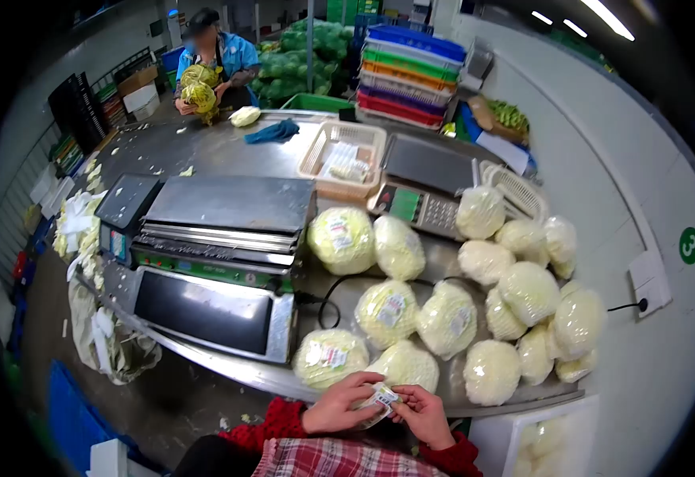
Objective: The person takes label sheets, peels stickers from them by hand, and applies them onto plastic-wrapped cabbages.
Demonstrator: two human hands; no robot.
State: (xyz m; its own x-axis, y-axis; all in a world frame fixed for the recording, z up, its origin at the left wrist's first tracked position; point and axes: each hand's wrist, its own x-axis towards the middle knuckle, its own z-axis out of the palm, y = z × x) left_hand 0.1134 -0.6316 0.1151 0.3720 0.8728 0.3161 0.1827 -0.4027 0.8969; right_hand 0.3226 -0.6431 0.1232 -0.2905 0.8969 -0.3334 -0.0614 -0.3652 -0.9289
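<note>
At the near edge of the metal table, my left hand and my right hand pinch a printed white label piece between them. Whether it is a single sticker or part of a strip I cannot tell. Just beyond my fingers lies a wrapped cabbage, partly hidden by them. A labelled cabbage sits to its left. Farther back, several more cabbages in clear film and foam netting carry labels, such as this labelled cabbage. Wrapped cabbages without visible labels are heaped at the right, among them a pale cabbage.
A wrapping machine with a black plate fills the table's left side. Behind the cabbages stand a scale and a beige basket. Across the table, a person holds leafy cabbages. Stacked crates rise behind.
</note>
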